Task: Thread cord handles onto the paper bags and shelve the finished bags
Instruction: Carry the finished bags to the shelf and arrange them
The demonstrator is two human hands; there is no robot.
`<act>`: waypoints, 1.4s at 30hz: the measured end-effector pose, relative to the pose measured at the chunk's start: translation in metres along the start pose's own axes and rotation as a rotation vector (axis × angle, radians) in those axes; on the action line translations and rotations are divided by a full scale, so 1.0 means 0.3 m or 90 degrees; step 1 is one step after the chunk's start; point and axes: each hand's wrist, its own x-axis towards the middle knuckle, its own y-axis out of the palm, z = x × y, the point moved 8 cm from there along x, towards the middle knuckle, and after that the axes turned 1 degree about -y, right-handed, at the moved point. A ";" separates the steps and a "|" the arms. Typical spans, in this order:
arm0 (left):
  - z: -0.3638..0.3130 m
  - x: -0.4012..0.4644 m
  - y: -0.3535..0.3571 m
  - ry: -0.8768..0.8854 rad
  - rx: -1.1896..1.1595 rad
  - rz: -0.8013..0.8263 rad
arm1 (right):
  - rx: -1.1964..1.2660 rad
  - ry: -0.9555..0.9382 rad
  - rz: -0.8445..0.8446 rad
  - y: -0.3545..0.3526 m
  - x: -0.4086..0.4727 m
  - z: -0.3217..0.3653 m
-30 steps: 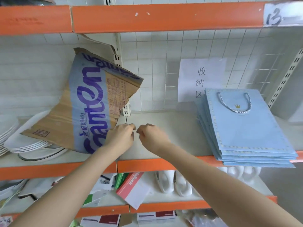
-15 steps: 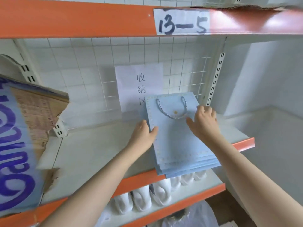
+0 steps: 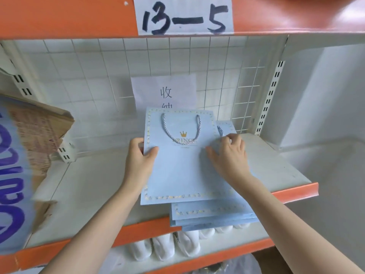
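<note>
I see matt paper bags (image 3: 177,175) with twisted cord handles (image 3: 180,142) — torn rough cardboard (image 3: 37,139), painted metal shelf (image 3: 296,189).

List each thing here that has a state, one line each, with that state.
top bag: flat, handle threaded, askew on the stack
bag stack: flat, overhanging the shelf edge
left hand: gripping the top bag's left edge
right hand: fingers curled at the bag's right edge
cardboard box: torn, leaning
</note>
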 end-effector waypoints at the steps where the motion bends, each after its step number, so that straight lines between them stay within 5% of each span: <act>1: 0.013 0.008 -0.030 -0.021 -0.029 -0.004 | -0.004 -0.029 -0.002 0.009 0.001 0.027; 6: 0.139 0.045 -0.180 -0.173 -0.109 -0.046 | -0.005 -0.109 0.062 0.073 -0.009 0.173; 15: 0.409 0.093 -0.440 -0.241 0.041 -0.065 | -0.028 -0.204 0.043 0.170 -0.067 0.302; 18: 0.509 0.086 -0.428 -0.268 0.100 0.004 | -0.011 -0.198 0.056 0.160 -0.055 0.297; 23: 0.479 0.088 -0.314 -0.141 0.451 0.076 | -0.079 -0.017 -0.004 0.076 0.011 0.131; 27: 0.210 0.018 -0.140 0.034 0.236 0.114 | -0.052 0.149 0.011 0.029 0.024 -0.025; 32: 0.055 -0.065 0.109 -0.018 0.071 0.303 | -0.052 0.232 0.038 0.002 0.026 -0.085; 37: 0.088 -0.008 0.073 -0.084 -0.026 0.148 | -0.149 0.112 -0.028 -0.039 0.015 0.034; 42: 0.227 0.104 -0.081 -0.183 -0.131 0.039 | 0.018 -0.014 0.044 0.051 0.010 0.145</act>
